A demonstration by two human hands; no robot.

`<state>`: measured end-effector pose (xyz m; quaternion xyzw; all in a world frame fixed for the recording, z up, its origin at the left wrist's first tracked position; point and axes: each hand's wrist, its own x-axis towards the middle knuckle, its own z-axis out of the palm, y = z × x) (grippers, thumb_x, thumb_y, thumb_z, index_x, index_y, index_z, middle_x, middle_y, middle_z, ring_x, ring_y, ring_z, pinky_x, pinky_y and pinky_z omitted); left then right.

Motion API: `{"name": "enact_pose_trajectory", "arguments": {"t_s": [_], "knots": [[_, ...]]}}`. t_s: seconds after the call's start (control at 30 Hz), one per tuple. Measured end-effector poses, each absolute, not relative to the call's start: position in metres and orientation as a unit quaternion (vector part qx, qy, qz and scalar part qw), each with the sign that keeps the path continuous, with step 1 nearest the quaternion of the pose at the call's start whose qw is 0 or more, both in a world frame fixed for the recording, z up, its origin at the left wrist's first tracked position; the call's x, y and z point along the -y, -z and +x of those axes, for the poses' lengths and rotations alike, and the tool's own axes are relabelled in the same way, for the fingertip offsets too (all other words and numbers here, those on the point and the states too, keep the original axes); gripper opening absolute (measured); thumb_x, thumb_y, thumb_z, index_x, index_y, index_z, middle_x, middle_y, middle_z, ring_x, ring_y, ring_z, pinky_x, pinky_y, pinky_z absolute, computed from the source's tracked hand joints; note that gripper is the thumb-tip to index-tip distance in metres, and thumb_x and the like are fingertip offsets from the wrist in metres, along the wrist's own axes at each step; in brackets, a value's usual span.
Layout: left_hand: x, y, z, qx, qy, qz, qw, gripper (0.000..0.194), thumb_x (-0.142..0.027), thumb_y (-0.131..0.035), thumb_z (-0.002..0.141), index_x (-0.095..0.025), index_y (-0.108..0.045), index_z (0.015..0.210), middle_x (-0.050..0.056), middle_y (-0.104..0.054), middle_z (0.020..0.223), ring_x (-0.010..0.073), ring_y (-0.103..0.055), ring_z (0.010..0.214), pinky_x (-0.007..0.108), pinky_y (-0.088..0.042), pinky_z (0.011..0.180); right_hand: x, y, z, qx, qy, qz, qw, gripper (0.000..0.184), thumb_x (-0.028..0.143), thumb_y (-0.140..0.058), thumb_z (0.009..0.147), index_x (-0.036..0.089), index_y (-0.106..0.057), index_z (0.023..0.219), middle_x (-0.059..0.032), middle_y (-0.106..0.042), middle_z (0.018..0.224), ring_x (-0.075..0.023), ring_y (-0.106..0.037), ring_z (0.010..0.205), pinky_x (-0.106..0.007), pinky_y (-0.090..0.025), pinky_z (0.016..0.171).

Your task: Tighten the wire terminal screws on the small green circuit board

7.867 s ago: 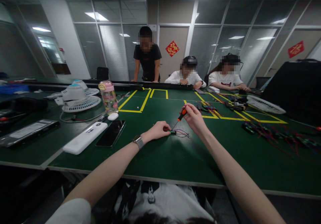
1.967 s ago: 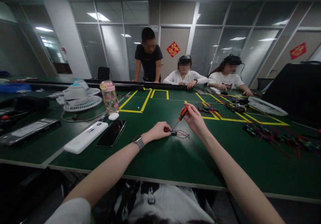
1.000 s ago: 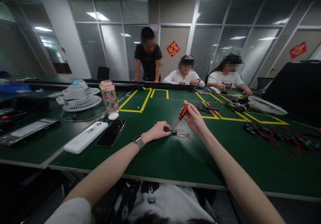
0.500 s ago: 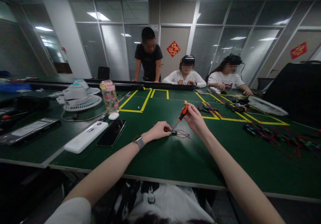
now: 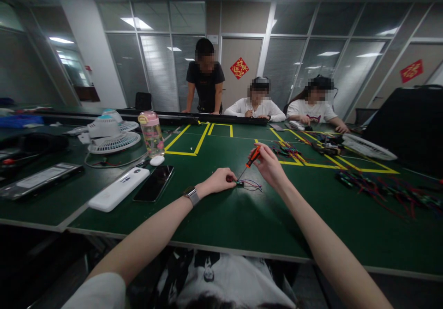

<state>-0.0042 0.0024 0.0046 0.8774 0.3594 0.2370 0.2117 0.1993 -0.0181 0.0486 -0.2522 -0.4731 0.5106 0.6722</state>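
My right hand (image 5: pixel 267 160) grips an orange-and-black screwdriver (image 5: pixel 254 156), its shaft slanting down to the left. The tip meets a small green circuit board (image 5: pixel 239 184) on the green tabletop; exactly which part it touches is too small to tell. My left hand (image 5: pixel 221 180), with a watch (image 5: pixel 191 195) at the wrist, pinches the board's left end between its fingers. Thin red, blue and dark wires (image 5: pixel 253 185) loop out from the board's right side and lie on the table.
Left of my arm lie a black phone (image 5: pixel 154 184), a white power bank (image 5: pixel 119 189) and a pink-lidded bottle (image 5: pixel 151 134). White fans (image 5: pixel 112 138) stand farther left. Wired boards (image 5: pixel 287 149) lie ahead to the right, with a wire heap (image 5: pixel 387 186) nearer. Several people are across the table.
The screwdriver's handle has turned slightly in my right hand, while its tip stays at the board. My left hand keeps its place.
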Motion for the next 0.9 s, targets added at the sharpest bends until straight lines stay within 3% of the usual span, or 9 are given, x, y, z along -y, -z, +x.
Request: {"name": "enact_pose_trajectory", "arguments": {"t_s": [0.1, 0.4, 0.6, 0.9], "knots": [[-0.0014, -0.0053, -0.0038, -0.367, -0.236, 0.875, 0.208, 0.015, -0.022, -0.071, 0.082, -0.016, -0.076, 0.094, 0.005, -0.068, 0.095, 0.0162, -0.063, 0.082, 0.025, -0.048, 0.073, 0.0177, -0.0485, 0.1997, 0.474, -0.518, -0.247, 0.667, 0.032, 0.046, -0.078, 0.074, 0.030, -0.070, 0.100, 0.0011, -0.071, 0.085, -0.0152, -0.065, 0.082, -0.030, -0.052, 0.077], [0.0006, -0.0081, -0.0032, -0.368, -0.232, 0.875, 0.212, 0.016, -0.022, -0.071, 0.082, -0.016, -0.076, 0.095, 0.006, -0.068, 0.096, 0.0166, -0.063, 0.083, 0.024, -0.048, 0.072, 0.0176, -0.0477, 0.1980, 0.477, -0.503, -0.247, 0.677, 0.025, 0.044, -0.081, 0.070, 0.029, -0.070, 0.087, 0.0041, -0.066, 0.077, -0.0133, -0.061, 0.075, -0.029, -0.052, 0.075], [-0.0001, -0.0058, -0.0024, -0.375, -0.240, 0.872, 0.202, 0.016, -0.023, -0.070, 0.081, -0.017, -0.077, 0.094, 0.005, -0.069, 0.093, 0.0167, -0.064, 0.081, 0.025, -0.048, 0.072, 0.0176, -0.0478, 0.1985, 0.478, -0.518, -0.245, 0.666, 0.036, 0.047, -0.080, 0.071, 0.030, -0.070, 0.101, 0.0016, -0.071, 0.084, -0.0146, -0.065, 0.082, -0.029, -0.051, 0.076], [-0.0001, -0.0071, -0.0033, -0.367, -0.231, 0.879, 0.200, 0.016, -0.022, -0.070, 0.082, -0.016, -0.076, 0.095, 0.006, -0.068, 0.095, 0.0168, -0.063, 0.084, 0.025, -0.048, 0.074, 0.0167, -0.0470, 0.1982, 0.466, -0.502, -0.254, 0.683, 0.027, 0.046, -0.081, 0.070, 0.029, -0.068, 0.088, 0.0044, -0.066, 0.079, -0.0127, -0.061, 0.073, -0.028, -0.053, 0.074]]}}
